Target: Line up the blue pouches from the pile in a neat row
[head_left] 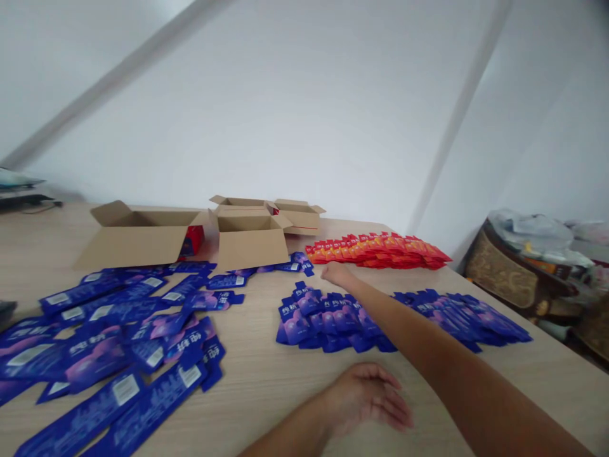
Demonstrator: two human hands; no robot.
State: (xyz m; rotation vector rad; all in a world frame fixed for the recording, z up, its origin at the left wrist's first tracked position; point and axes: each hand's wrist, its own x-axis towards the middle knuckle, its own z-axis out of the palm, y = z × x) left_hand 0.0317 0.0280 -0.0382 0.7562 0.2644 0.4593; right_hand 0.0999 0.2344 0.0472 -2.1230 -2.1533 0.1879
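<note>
We see the overlapping row of blue-purple packets (340,320) lying flat on the pale wooden table (257,355), with the right forearm passing across it and hiding its middle. The right hand (337,274) is just beyond the row's near-left part, its fingers curled in; we cannot tell whether it grips anything. The left hand (368,398) is on our side of the row, palm turned partly inward, fingers loosely bent and holding nothing that we can see, slightly blurred. Beyond the right hand we find a fanned row of red packets (380,249). To the left spreads a loose pile of blue packets (98,355), and behind it stand cardboard boxes (252,249) with raised flaps, before a white wall (323,114). At far right we notice plastic bags (530,228) on brown patterned furniture (499,266).
</note>
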